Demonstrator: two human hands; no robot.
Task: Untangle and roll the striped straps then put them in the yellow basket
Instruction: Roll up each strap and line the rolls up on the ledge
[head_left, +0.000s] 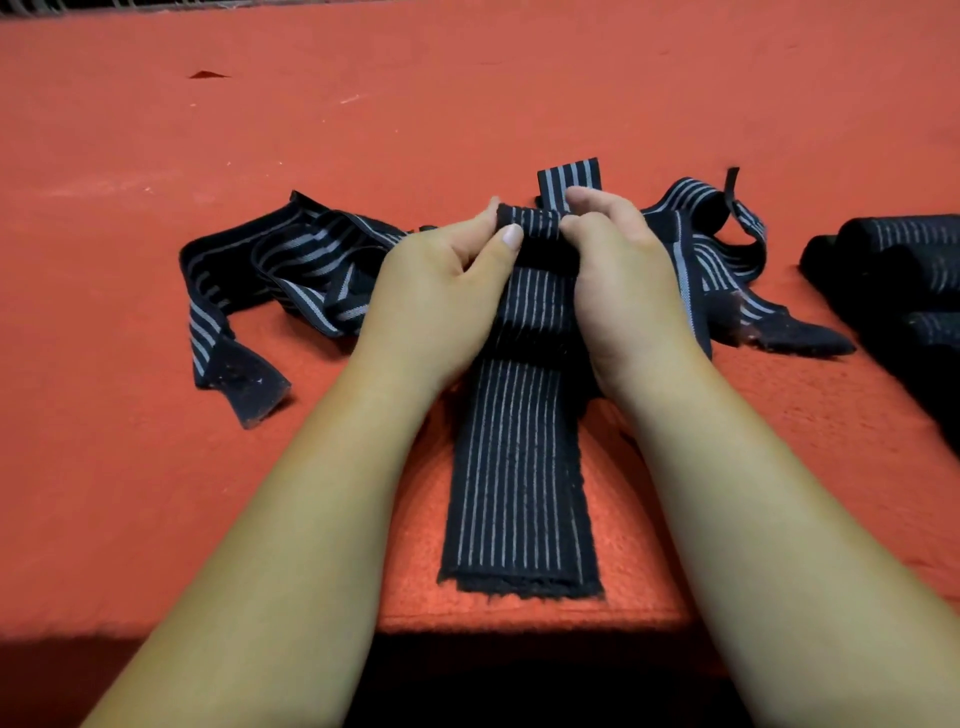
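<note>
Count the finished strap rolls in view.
3 that I can make out, clustered at the right frame edge: far roll, middle roll, near roll. They are dark and cropped, so more may be hidden.

Legible text, labels, brands, numbers, signs: none recorded. The striped straps (519, 467) bore only plain pale lines, and nothing readable stood on the red surface (467, 78).
</note>
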